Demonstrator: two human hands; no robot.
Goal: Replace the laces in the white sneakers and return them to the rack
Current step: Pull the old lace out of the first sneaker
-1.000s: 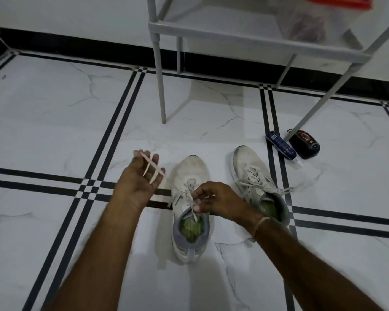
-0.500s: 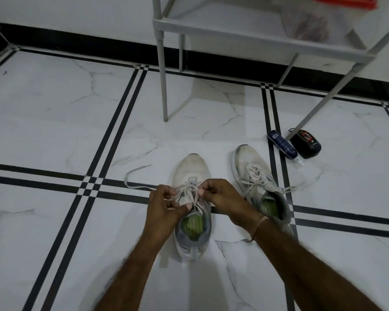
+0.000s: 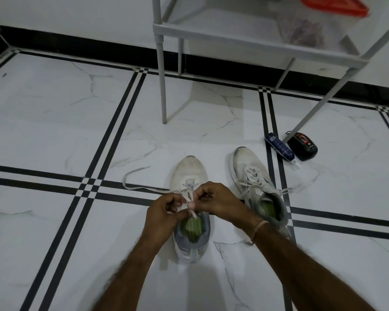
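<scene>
- Head view: the left sneaker [image 3: 190, 176] stands on the floor [image 3: 54, 131], midway between its tile lines, with the right sneaker [image 3: 254, 176] just beside it.
- The left hand [image 3: 164, 209] and right hand [image 3: 218, 203] are both closed, pinching the lace [image 3: 135, 187] over the eyelets; its free end trails left.
- Judged step: threading the left sneaker. Next comes feeding the lace tip through an eyelet, and later the rack [image 3: 234, 30].

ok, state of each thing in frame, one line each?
left sneaker: on floor, lace partly threaded
lace: loose end trailing on floor
right sneaker: on floor, laced, untied
left hand: pinching lace
right hand: pinching lace
rack: standing, sneakers not on it
</scene>
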